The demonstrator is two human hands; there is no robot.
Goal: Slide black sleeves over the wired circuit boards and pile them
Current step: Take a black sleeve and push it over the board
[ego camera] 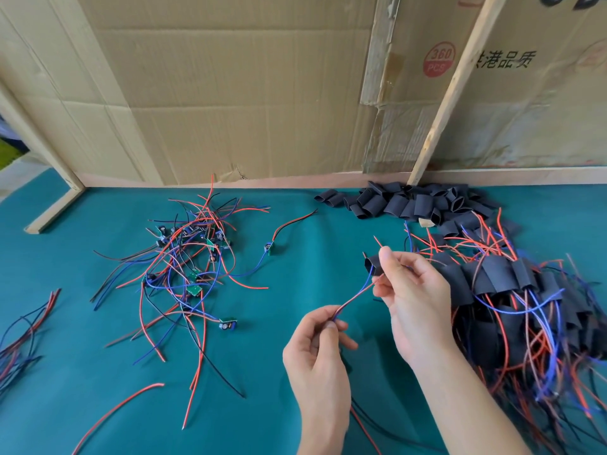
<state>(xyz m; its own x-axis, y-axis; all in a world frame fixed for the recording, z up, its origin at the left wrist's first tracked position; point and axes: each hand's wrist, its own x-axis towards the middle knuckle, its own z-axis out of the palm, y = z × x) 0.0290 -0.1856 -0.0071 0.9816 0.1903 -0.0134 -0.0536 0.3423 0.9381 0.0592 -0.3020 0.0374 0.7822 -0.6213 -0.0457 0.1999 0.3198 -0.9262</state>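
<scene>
Left hand (317, 336) pinches wires (353, 298) above teal cloth (98, 372); cardboard (230, 93) behind.

The teal table cover (82, 372) is one flat colour with no pattern. On it, left of the hands, the tangle of bare boards (193, 257) mixes small green circuit boards with red, blue and black wires. Behind it the cardboard wall (230, 93) is plain tan, with a red round stamp (439, 59) reading 360 PCS and black printed characters beside that stamp. At the wall's foot the loose sleeves (410, 201) are matt black. The held sleeve (372, 262) is black too, trailing red and blue wires (354, 295). The finished pile (525, 307), right of the hands, is black threaded with red and blue.
</scene>
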